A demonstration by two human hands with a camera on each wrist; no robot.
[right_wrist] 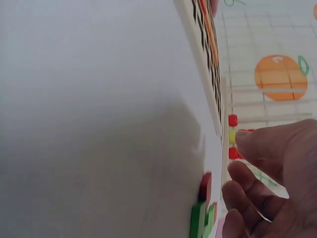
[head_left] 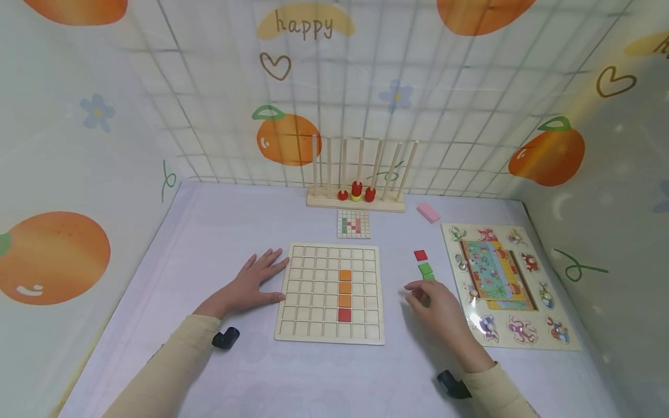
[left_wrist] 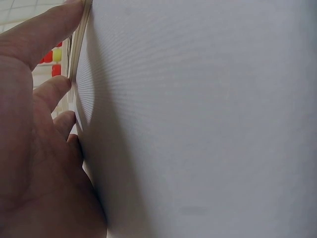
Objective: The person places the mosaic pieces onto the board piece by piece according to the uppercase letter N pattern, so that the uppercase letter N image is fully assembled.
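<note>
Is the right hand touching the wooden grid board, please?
Apart. The head view shows tabletop between the right hand and the grid board's edge.

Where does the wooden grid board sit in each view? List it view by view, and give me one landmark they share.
Head: the grid board lies flat, just below the picture's centre.
Left wrist: a narrow edge-on strip at upper left.
Right wrist: a slanting edge-on strip, upper right of centre.
Shared landmark: the yellow bead, with red beads near it.
</note>
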